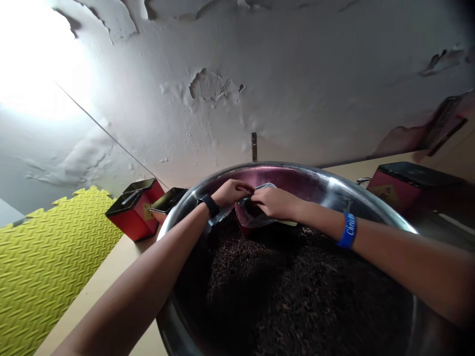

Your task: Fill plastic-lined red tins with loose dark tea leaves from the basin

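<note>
A large metal basin [336, 179] holds a heap of dark dry leaves [315, 296] that look like loose tea. Against its far inner side stands a red tin [244, 229], lined with a clear plastic bag [267, 186]. My left hand [233, 192], below a black wristband, pinches the bag at the tin's mouth. From the other side my right hand [277, 202], with a blue wristband on that arm, has its fingers closed on the bag's edge too. Both hands meet over the opening, so most of the tin's contents are hidden.
Left of the basin stand a red tin [128, 217] and a smaller open tin [166, 201]. A yellow foam mat [63, 267] lies further left. At right are a red box with a dark top [393, 190] and a blurred shape, perhaps another person's hand. A peeling wall [297, 89] rises behind.
</note>
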Demonstrator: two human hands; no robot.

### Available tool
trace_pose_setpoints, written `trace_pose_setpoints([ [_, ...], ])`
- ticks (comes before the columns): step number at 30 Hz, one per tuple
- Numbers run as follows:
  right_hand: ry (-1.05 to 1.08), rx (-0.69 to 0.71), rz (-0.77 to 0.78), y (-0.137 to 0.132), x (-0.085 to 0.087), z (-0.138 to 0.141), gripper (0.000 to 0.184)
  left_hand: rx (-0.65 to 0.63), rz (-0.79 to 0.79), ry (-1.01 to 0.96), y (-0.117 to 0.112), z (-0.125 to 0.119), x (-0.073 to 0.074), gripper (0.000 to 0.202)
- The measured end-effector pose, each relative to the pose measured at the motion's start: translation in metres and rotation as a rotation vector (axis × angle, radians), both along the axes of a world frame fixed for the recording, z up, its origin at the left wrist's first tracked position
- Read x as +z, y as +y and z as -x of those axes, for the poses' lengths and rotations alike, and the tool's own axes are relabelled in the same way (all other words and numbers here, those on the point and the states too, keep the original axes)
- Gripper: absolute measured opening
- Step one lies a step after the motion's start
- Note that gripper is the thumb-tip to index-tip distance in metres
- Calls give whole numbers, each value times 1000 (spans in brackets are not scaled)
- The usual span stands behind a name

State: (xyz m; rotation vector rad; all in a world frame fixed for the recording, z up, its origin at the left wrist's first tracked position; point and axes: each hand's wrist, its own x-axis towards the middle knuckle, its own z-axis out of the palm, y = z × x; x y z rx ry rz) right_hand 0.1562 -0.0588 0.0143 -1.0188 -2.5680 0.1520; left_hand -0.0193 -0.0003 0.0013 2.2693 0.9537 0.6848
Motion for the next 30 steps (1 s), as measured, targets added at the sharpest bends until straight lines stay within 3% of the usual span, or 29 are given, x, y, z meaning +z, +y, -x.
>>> trace_pose_setpoints([
  [3,192,166,29,-28,-6,21,24,0,-13,2,-3,-1,2,25],
  [4,150,324,137,-39,-12,29,24,-4,-7,6,-4,-1,3,25],
  [6,-131,592,320,-56,-28,44,23,10,13,11,-4,-2,3,25],
  [7,-273,646,364,-61,-36,49,27,26,21,12,-4,-2,3,25],
  [9,-356,713,378,-63,-44,54,32,49,34,14,-4,-2,3,25],
  [11,-269,696,329,-58,-37,52,30,51,32,12,-3,-1,3,25],
  [15,43,530,255,-46,3,33,17,17,5,12,-3,0,3,24],
  [18,123,422,221,-36,21,16,13,24,17,13,-4,-1,4,26],
  [22,150,289,194,-24,22,2,15,32,1,-2,-4,-1,6,25],
  [30,238,199,177,-15,27,-10,16,-13,-20,-24,-4,-1,4,26],
])
